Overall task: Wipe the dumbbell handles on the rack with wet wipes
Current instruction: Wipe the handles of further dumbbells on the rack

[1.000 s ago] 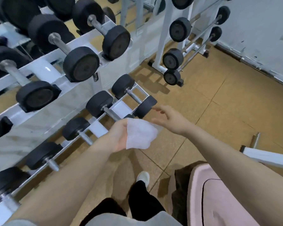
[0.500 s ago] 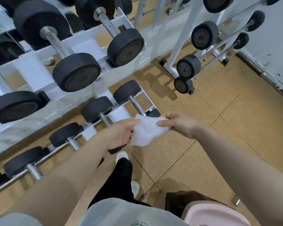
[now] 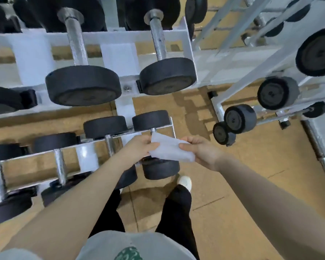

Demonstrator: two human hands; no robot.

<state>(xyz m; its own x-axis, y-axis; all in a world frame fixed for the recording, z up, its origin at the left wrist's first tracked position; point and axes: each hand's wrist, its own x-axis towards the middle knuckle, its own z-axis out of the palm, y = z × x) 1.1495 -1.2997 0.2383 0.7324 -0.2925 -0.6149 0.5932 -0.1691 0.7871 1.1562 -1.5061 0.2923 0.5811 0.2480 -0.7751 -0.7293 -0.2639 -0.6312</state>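
A white wet wipe point(image 3: 170, 151) is stretched between both hands over the rightmost small dumbbell point(image 3: 151, 121) on the lower tier of the white rack point(image 3: 118, 53). My left hand point(image 3: 139, 148) pinches the wipe's left edge and my right hand point(image 3: 201, 151) pinches its right edge. The wipe covers most of that dumbbell's metal handle; only a short stub shows above it. Its near black head point(image 3: 160, 168) sits below the wipe. More black dumbbells with bare metal handles point(image 3: 109, 145) lie to the left on this tier.
Two large dumbbells point(image 3: 83, 85) sit on the upper tier directly above the hands. A second white rack point(image 3: 240, 117) with smaller round weights stands to the right. Tan floor tiles spread below; my legs and a white shoe point(image 3: 185, 182) are beneath the hands.
I have stepped closer and the view now faces the rack squarely. Both hands carried the wipe forward, from in front of the rack to over the rightmost lower dumbbell's handle.
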